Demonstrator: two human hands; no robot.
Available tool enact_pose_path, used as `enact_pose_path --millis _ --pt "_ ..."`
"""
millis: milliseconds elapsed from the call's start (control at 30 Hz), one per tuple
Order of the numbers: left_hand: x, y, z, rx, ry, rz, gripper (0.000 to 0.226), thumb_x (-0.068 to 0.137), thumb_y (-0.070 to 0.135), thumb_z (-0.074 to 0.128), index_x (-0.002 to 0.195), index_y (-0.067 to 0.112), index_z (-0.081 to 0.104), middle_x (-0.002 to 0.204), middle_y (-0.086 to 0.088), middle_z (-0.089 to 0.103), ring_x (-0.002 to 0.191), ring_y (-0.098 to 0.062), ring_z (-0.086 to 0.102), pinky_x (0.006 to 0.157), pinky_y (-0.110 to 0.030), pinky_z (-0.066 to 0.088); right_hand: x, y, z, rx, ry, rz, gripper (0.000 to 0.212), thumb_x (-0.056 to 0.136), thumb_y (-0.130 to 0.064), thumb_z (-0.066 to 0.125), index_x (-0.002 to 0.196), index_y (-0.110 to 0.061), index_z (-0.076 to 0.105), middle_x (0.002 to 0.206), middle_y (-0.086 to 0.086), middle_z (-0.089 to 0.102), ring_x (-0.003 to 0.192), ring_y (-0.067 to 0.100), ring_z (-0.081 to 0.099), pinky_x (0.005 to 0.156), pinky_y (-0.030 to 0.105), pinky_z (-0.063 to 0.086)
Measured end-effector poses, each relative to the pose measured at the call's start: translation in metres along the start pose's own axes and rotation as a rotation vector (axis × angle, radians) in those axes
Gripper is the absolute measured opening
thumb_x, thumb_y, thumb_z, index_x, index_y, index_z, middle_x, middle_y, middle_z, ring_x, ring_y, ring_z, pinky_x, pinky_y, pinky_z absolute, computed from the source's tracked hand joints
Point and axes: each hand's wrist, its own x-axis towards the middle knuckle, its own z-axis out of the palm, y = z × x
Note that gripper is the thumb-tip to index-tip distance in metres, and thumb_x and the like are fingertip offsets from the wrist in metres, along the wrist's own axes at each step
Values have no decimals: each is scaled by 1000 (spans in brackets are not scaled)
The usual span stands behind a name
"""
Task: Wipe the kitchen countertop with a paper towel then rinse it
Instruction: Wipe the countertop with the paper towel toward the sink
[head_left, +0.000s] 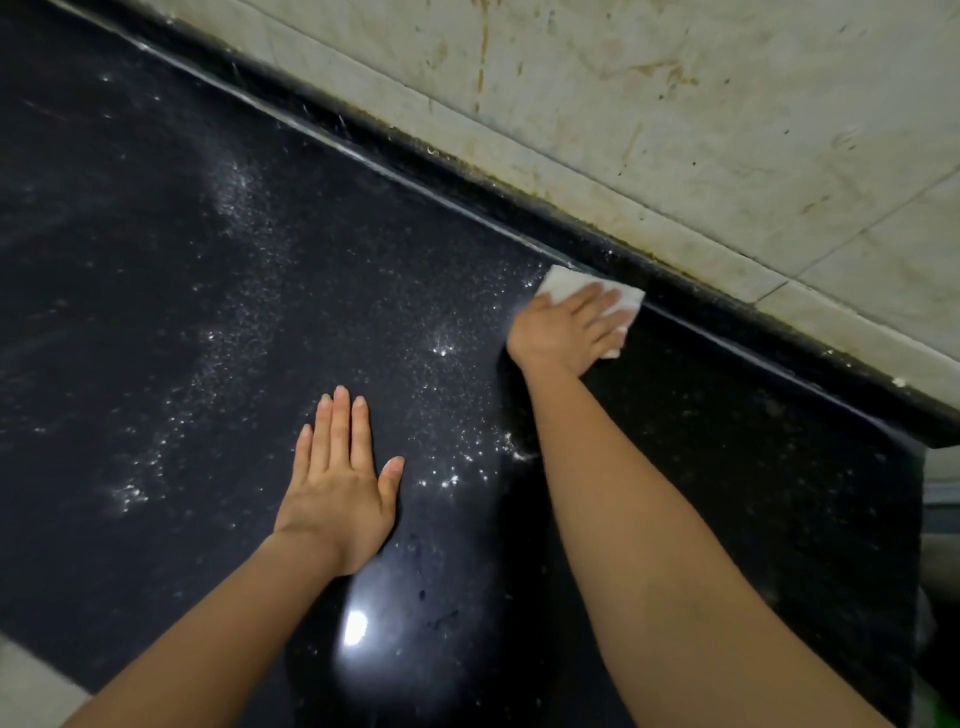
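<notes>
A black stone countertop (156, 260) fills most of the view, dusted with white powder in streaks across its middle. My right hand (566, 327) presses a folded white paper towel (566, 283) flat against the counter at its back edge, fingers spread over it. My left hand (337, 488) lies flat on the counter nearer to me, palm down, fingers together, holding nothing. A patch to the right of my right arm looks darker and free of powder.
A raised black ledge (467, 171) runs along the back of the counter under a stained pale tiled wall (727, 104). The counter ends at the right (914, 519). A bright light reflection (356, 626) shows near the front edge.
</notes>
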Motion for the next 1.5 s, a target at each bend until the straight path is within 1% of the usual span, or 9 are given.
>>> enact_pose_path --millis 167,333,600,867,1067,1167,1300,1367,1500 --pt "1 1 -1 6 -4 -13 64 97 45 1 133 9 -38 138 -6 -47 130 -17 -41 112 -34 -21 -22 -46 18 -123 -141 -499 62 101 -39 16 151 -11 -8 158 9 -14 143 31 -19 115 44 -14" --pt "-1 2 -3 13 -22 -14 64 96 45 0 133 9 -38 138 -6 -47 133 -19 -39 113 -35 -20 -5 -2 -3 -301 -206 -854 60 100 -47 15 152 -23 -2 160 -1 -9 146 20 -14 117 38 -6" --pt "-1 0 -2 0 -10 -4 64 96 45 -1 132 9 -39 138 -7 -48 132 -19 -40 112 -35 -21 -26 39 -7 -148 -24 -190 60 101 -41 14 152 -14 -6 159 10 -10 144 33 -14 116 45 -9" --pt "-1 0 -2 2 -5 4 63 96 46 0 131 11 -38 137 -5 -47 135 -19 -37 112 -36 -21 -59 23 3 -444 -176 -1041 56 100 -41 20 152 -26 2 160 0 -2 146 23 -6 119 42 1" --pt "1 -3 1 6 0 25 64 96 46 -1 134 9 -37 136 -6 -48 133 -19 -39 111 -36 -22 -14 79 -23 -326 -95 -425 58 100 -44 8 152 -22 -6 159 6 -10 145 25 -13 118 43 -7" --pt "0 -2 2 0 14 26 63 97 46 0 133 9 -37 136 -6 -47 135 -20 -37 112 -36 -21 -53 81 -10 -326 -77 -498 59 99 -44 9 152 -21 -5 159 9 -8 145 30 -11 116 43 -9" --pt "-1 -3 1 -13 21 31 62 97 46 2 131 10 -37 143 -8 -43 136 -21 -36 113 -37 -19 -90 104 -9 -415 -205 -961 66 87 -47 -9 150 -31 -4 159 -2 -8 146 22 -11 115 36 -12" --pt "-1 -3 2 -13 26 37 62 97 46 2 130 10 -37 146 -9 -41 135 -21 -37 113 -38 -20 -72 124 -22 -496 -179 -1037 68 85 -46 -8 151 -30 1 159 -3 -5 146 21 -7 117 40 -7" --pt "0 -5 6 -24 62 44 63 97 46 2 132 9 -36 147 -10 -40 136 -21 -37 113 -38 -21 -39 152 -40 -363 -48 -495 54 100 -37 12 152 -24 6 160 5 1 146 24 -5 118 48 -1"
